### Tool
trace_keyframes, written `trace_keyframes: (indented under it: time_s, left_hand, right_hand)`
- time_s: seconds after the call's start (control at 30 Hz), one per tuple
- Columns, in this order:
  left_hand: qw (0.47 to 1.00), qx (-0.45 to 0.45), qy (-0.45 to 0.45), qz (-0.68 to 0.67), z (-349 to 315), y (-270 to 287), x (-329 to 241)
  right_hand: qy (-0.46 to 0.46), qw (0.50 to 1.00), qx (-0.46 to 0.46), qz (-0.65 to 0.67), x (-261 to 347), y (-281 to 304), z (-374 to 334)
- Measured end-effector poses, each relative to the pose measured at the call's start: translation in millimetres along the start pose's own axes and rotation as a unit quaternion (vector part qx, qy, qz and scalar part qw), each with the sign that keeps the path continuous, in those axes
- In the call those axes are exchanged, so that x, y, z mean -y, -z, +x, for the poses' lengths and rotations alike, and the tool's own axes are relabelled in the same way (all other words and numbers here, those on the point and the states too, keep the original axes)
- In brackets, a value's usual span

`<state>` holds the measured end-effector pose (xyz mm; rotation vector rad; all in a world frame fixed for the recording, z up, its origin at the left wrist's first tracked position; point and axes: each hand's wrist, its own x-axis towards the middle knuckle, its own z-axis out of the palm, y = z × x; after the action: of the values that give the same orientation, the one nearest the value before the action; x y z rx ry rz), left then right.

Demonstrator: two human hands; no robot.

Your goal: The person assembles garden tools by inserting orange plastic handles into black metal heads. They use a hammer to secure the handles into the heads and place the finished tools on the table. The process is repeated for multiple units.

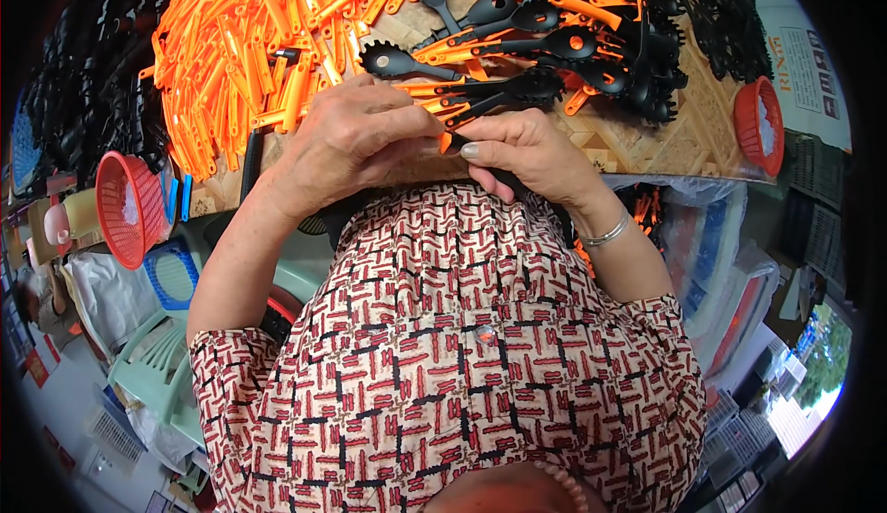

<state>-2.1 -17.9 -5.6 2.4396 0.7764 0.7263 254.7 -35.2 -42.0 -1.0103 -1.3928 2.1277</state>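
At table edge (679,167), left hand (356,134) and right hand (528,151) clamped on orange-black piece (447,142), bare wood (637,146) rightward

The left forearm (245,254) and right forearm (633,254) slant forward and inward, converging at the near edge of the table (698,152). The left hand (356,134) is held back uppermost over that edge, fingers bent, the tips drawn into a pinch. The right hand (527,148) faces it, thumb pointing leftward, the lower fingers curled beneath. The two hands' fingertips lie just beside each other.
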Motion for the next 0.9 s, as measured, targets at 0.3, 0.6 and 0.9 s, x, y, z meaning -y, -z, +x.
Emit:
trace_keyframes:
  time_s: [0.3,0.6,0.9]
  left_hand:
    - [0.997,0.037,0.044,0.045,-5.4,0.7,-7.0]
    - [0.995,0.043,0.093,-0.004,-13.5,-7.1,-9.7]
    - [0.975,-0.093,0.198,0.025,18.0,16.2,31.4]
  right_hand:
    - [-0.025,0.999,0.013,0.028,1.5,-5.7,4.0]
    - [0.290,0.858,-0.079,-0.418,5.6,-18.1,-0.2]
    - [0.288,0.666,-0.213,-0.655,46.6,-3.5,1.1]
